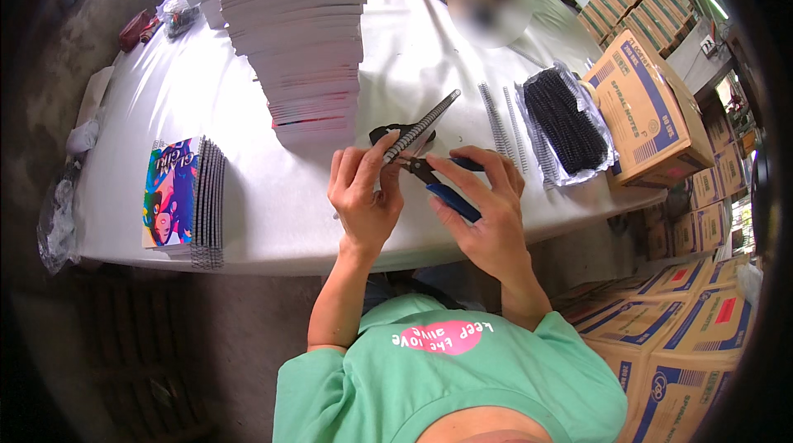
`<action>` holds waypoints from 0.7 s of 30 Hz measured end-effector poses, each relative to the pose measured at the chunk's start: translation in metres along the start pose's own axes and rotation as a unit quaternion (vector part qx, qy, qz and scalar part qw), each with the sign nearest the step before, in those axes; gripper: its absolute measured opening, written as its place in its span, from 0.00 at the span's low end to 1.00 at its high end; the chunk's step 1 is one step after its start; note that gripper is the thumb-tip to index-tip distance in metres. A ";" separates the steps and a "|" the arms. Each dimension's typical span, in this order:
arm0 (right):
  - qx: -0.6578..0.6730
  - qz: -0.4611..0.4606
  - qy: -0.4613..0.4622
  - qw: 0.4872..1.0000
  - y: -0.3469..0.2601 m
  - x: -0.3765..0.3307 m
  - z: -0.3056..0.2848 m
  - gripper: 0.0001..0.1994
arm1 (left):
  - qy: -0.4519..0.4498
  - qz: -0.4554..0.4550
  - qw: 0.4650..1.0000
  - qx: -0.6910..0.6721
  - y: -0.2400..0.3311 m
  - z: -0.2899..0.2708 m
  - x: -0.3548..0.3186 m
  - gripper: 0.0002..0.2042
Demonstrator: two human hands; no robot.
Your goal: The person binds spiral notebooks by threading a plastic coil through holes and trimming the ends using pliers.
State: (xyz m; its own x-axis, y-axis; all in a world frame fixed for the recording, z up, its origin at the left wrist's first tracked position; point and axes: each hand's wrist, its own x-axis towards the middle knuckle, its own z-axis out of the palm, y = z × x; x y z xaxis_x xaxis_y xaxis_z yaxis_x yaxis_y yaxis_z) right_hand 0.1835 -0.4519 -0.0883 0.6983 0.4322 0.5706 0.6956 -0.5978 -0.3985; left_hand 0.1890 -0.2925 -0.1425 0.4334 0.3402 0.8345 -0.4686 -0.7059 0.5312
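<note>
the left hand point(363, 195) has its grip pinched on the near end of the coil point(424, 124); most of the coil slants up and away beyond the fingertips, above the bench point(273, 232). the right hand's point(489, 210) grip is wrapped round the spread blue handles of the pliers point(454, 203), whose tips sit by the coil's near end, though whether they touch it i can't quite tell.
</note>
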 end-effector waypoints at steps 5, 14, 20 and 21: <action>-0.011 0.006 -0.025 1.000 -0.003 0.001 0.003 0.23 | -0.026 -0.027 0.999 -0.015 0.004 -0.002 -0.003 0.22; 0.371 0.160 -0.180 0.897 0.006 -0.005 0.009 0.20 | -0.020 -0.026 0.999 0.010 0.005 -0.002 -0.006 0.24; 0.730 0.356 -0.283 0.510 0.011 -0.012 0.016 0.21 | -0.020 -0.020 0.999 0.016 0.002 -0.004 -0.007 0.22; 0.626 0.286 -0.255 0.679 0.013 -0.016 0.021 0.22 | 0.004 -0.049 0.999 -0.004 0.002 -0.003 -0.006 0.20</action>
State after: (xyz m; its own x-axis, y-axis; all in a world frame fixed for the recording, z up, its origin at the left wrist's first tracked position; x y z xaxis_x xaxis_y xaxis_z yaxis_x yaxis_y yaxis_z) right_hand 0.1852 -0.4526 -0.1177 0.6605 0.7393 -0.1311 -0.3391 0.1379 -0.9306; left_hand 0.1830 -0.2934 -0.1461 0.4719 0.4125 0.7792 -0.4299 -0.6640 0.6119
